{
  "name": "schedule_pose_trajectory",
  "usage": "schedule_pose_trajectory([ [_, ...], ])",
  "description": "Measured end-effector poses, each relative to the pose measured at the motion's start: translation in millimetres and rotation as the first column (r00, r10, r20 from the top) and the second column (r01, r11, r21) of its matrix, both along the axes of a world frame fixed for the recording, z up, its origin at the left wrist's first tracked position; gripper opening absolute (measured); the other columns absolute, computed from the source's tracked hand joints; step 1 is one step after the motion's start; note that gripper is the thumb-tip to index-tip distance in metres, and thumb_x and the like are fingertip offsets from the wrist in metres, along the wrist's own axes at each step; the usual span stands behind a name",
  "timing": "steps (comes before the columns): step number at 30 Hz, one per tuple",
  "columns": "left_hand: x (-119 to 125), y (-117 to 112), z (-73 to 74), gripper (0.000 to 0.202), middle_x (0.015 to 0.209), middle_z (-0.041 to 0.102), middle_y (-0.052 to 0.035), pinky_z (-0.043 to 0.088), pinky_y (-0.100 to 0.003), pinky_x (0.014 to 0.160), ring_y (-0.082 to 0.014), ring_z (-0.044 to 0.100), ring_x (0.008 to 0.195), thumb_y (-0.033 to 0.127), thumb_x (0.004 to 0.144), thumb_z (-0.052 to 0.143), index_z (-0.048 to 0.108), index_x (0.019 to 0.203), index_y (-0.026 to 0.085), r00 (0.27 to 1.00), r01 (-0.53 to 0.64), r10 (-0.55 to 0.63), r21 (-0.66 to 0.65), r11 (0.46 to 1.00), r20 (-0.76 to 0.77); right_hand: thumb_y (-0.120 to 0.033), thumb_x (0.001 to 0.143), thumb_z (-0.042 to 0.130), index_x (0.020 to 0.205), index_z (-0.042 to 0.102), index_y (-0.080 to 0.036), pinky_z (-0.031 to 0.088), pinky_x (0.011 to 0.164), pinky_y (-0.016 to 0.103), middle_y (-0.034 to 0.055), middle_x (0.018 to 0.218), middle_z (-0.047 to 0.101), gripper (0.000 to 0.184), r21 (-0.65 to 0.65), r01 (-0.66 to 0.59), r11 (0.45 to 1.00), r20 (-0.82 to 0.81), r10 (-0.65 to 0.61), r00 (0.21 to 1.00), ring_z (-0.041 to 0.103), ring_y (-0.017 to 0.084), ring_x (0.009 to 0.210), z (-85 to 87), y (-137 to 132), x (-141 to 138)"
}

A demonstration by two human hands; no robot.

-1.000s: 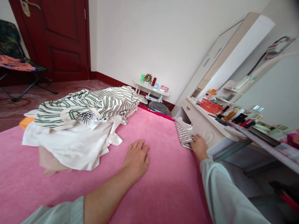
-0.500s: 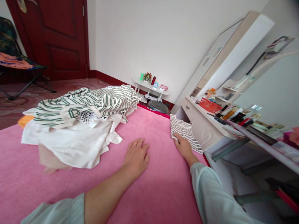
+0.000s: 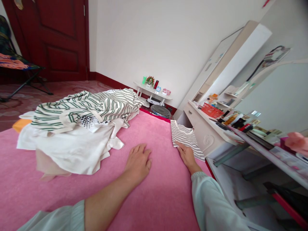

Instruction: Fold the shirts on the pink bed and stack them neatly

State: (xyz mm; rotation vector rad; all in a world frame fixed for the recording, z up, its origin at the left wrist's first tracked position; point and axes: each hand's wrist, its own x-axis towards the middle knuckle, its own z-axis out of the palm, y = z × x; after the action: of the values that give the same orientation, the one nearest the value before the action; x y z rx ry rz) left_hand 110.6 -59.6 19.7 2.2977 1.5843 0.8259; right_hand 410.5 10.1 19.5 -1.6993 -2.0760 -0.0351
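Observation:
My left hand [image 3: 137, 162] lies flat on the pink bedcover [image 3: 154, 199], palm down with its fingers a little apart, holding nothing. At the right edge of the bed is a folded striped T-shirt [image 3: 184, 136], white with thin dark stripes. My right hand [image 3: 187, 156] rests on that T-shirt's near left corner, its index finger stretched out over the cloth. The rest of its fingers are partly hidden beneath the hand. On the left sits a loose heap: a green-and-white striped garment [image 3: 79, 107] lies on top of white clothing [image 3: 74, 150].
Along the right stands a white dressing table [image 3: 201, 125] carrying a red basket [image 3: 211, 110], bottles and a mirror [image 3: 279, 99]. Beyond the bed's far edge are a small white shelf [image 3: 154, 89] and a round dark-lidded object [image 3: 160, 111]. A folding chair [image 3: 21, 67] stands by the red door [image 3: 62, 48].
The view has turned slightly to the right, so things sit a bit farther left. My right index finger is now straighter on the T-shirt's corner. The left hand stays flat.

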Motion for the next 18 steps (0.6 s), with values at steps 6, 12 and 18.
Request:
schedule_pose_trajectory([
  [6,0,-1,2.0,0.037,0.133,0.047,-0.0083,0.028,-0.041,0.103,-0.0255,0.038,0.122,0.031,0.083,0.047,0.059,0.118,0.023,1.0,-0.006,0.006,-0.021,1.0,-0.015,-0.035,0.093,0.028,0.133,0.047,-0.018,0.026,0.111,0.039,0.005,0.14,0.045,0.047,-0.098,-0.029,0.995,0.059,0.035,0.998,0.037,0.018,0.132,-7.1,-1,-6],
  [12,-1,0,-0.2,0.038,0.133,0.047,-0.0071,0.027,-0.039,0.104,-0.0245,0.038,0.123,0.032,0.083,0.048,0.058,0.118,0.024,0.999,0.0,0.0,-0.007,1.0,-0.033,-0.046,0.093,0.025,0.145,0.023,-0.019,0.012,0.112,0.049,0.0061,0.152,0.02,0.058,-0.155,0.243,0.958,0.275,-0.194,0.942,0.013,0.025,0.141,-13.6,-20,-35],
  [18,-1,-2,-0.7,0.039,0.133,0.047,-0.0074,0.027,-0.038,0.104,-0.0237,0.039,0.123,0.035,0.084,0.047,0.057,0.12,0.025,0.997,0.001,0.001,0.032,0.999,-0.078,-0.05,0.092,0.022,0.145,0.023,-0.028,0.015,0.107,0.056,0.0061,0.154,0.012,0.057,-0.201,0.361,0.911,0.26,-0.306,0.916,0.009,0.031,0.14,-9.9,-53,-73],
])
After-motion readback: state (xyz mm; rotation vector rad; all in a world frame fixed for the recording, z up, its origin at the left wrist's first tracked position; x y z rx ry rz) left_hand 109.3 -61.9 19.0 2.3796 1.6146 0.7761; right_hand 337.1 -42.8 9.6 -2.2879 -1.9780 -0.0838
